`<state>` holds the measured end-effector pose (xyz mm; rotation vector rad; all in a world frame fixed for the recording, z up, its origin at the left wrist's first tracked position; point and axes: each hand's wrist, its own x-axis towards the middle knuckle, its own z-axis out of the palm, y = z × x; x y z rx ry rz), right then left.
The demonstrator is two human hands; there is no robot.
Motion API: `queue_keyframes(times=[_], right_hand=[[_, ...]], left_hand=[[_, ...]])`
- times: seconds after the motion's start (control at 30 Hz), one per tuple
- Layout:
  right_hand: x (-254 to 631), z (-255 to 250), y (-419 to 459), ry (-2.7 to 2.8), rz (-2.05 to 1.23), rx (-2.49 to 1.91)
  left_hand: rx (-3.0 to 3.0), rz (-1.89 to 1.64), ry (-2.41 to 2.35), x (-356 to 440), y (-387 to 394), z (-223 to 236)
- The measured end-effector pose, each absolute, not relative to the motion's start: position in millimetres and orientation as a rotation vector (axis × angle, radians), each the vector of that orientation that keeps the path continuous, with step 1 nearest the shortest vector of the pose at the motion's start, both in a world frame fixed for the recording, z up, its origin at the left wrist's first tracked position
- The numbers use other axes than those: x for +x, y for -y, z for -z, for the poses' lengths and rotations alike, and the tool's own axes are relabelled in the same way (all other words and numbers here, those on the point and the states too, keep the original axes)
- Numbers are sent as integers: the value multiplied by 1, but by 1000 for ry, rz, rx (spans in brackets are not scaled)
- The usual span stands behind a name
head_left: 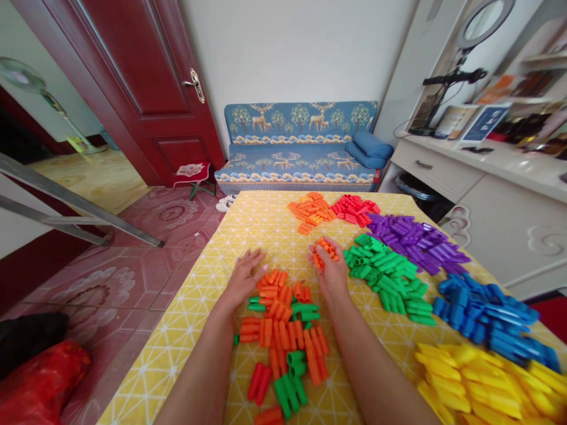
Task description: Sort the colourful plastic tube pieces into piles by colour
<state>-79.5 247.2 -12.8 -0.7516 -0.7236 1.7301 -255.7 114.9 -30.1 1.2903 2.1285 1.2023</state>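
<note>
My right hand (334,277) is closed around a clutch of small orange plastic tubes (324,252), just left of a heap of green tubes (385,274). Over the cloth, my left hand (241,280) has its fingers spread and holds nothing. Its thumb is beside the top of a loose group of orange tubes (279,333) lying between my forearms. Mixed into that group are several green tubes (290,392) and a red joined piece (259,382).
Sorted heaps line the table's far and right side: orange (312,209), red (354,209), purple (414,239), blue (485,316) and yellow (482,378). A yellow patterned tablecloth (190,342) covers the table. Beyond are a blue sofa (296,156) and a white cabinet (500,230).
</note>
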Motion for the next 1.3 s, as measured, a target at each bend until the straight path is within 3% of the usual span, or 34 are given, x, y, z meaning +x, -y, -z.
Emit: queue_keyframes(times=[0.1, 0.2, 0.27, 0.6, 1.03, 1.3], right_hand=[[-93, 13, -260, 865, -1610, -800], [-115, 6, -295, 1260, -1254, -951], [-129, -1, -329, 1519, -958, -1059], [-148, -7, -450, 2144, -484, -1087], [-154, 2, -452, 2550, -269, -1128], [-150, -12, -439, 2487, -266, -1167]], left_hand=[[1481, -882, -2269, -254, -116, 35], [1529, -726, -2344, -250, -116, 32], [1539, -686, -2349, -249, -116, 30], [1578, -653, -2363, -251, -116, 32], [1600, -597, -2390, -250, -116, 34], [1598, -591, -2381, -251, -116, 35]])
